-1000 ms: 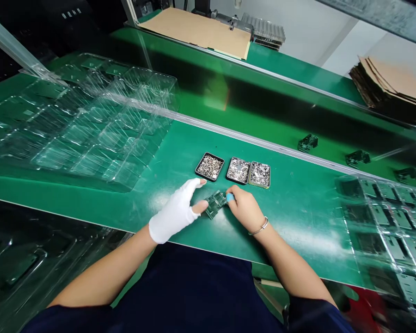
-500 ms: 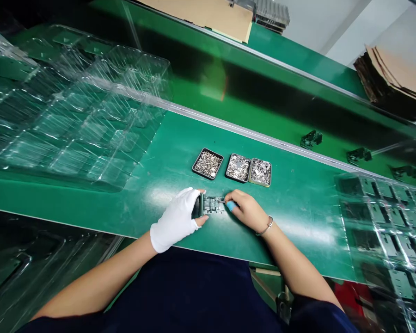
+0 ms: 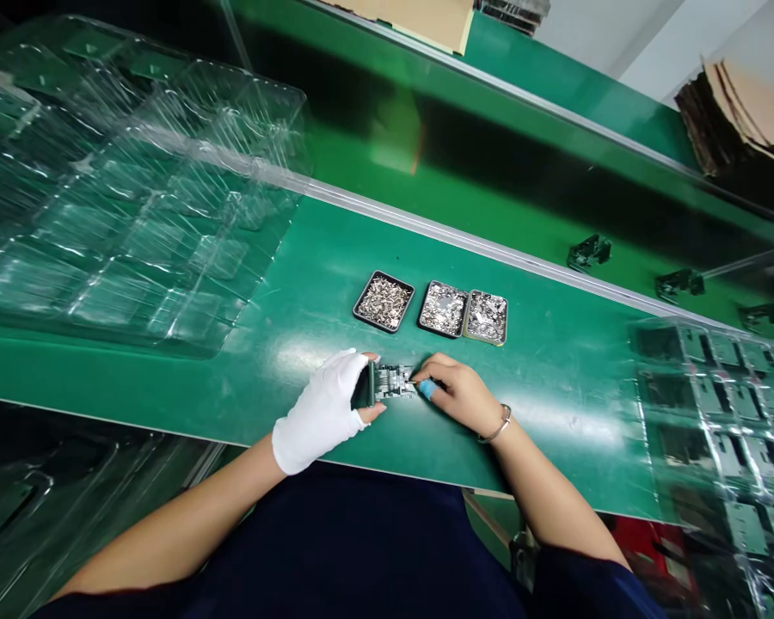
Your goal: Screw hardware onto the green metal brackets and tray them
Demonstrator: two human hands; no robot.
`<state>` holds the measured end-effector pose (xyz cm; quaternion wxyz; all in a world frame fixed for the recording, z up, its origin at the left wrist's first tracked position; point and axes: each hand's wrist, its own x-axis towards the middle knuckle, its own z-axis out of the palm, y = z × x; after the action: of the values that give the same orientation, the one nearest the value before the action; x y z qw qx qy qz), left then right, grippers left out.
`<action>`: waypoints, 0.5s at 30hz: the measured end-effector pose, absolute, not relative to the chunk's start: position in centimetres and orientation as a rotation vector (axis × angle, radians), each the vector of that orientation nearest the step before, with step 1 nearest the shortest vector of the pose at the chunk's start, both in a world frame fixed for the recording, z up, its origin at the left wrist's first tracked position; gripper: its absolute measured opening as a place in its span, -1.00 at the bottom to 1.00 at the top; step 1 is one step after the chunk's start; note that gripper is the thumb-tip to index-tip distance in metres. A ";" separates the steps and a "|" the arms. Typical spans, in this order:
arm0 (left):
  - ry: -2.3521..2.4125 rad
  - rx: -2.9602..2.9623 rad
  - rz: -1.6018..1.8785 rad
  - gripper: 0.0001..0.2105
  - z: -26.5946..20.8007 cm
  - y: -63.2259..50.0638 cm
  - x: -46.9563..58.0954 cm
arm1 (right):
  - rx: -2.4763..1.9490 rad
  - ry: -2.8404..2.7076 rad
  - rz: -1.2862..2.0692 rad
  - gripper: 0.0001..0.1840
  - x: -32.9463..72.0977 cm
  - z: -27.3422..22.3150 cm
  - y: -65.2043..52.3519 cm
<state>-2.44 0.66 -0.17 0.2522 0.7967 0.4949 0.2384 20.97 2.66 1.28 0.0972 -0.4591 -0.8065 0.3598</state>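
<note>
My left hand [image 3: 326, 408], in a white glove with bare fingertips, grips a dark plastic assembly [image 3: 392, 381] by its left end. The assembly has a tall plate at that end and a slotted, open frame on its right. At the frame's right end is my right hand [image 3: 455, 391], bare, with a blue wrap on one finger. Its thumb and fingers are pinched round a thin metal piece, mostly hidden, that touches the frame. Behind the hands lie a dark tray [image 3: 383, 301] of small metal parts and two adjoining trays, a left one [image 3: 443, 308] and a right one [image 3: 487, 316].
Clear plastic blister trays [image 3: 122, 249] cover the left side of the green table [image 3: 297, 344]. Another blister tray [image 3: 735, 404] with dark parts stands at the right. Beyond the metal rail [image 3: 426, 236], several dark assemblies [image 3: 589, 252] sit on a green belt. Cardboard [image 3: 741, 129] is stacked at upper right.
The view has shifted slightly. My right hand's fingertips have moved closer against the assembly's right end, and less of the thin metal piece shows. My left hand keeps its grip.
</note>
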 end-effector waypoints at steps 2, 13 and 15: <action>1.345 2.162 0.646 -0.54 -0.2 0.7 -2.5 | -1.366 -2.442 1.041 -0.62 20.8 1.6 2.5; 1.323 2.177 0.777 -0.51 -0.7 0.4 -2.4 | -1.295 -2.328 0.808 -0.73 20.9 1.6 2.6; 1.279 2.208 0.872 -0.51 -0.7 0.2 -2.2 | -1.268 -2.186 0.824 -0.81 20.7 1.4 2.5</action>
<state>-2.24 0.23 -0.74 0.2207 0.7987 0.4625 0.3154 20.74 2.54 1.39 0.2395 -0.4631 -0.7985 0.3010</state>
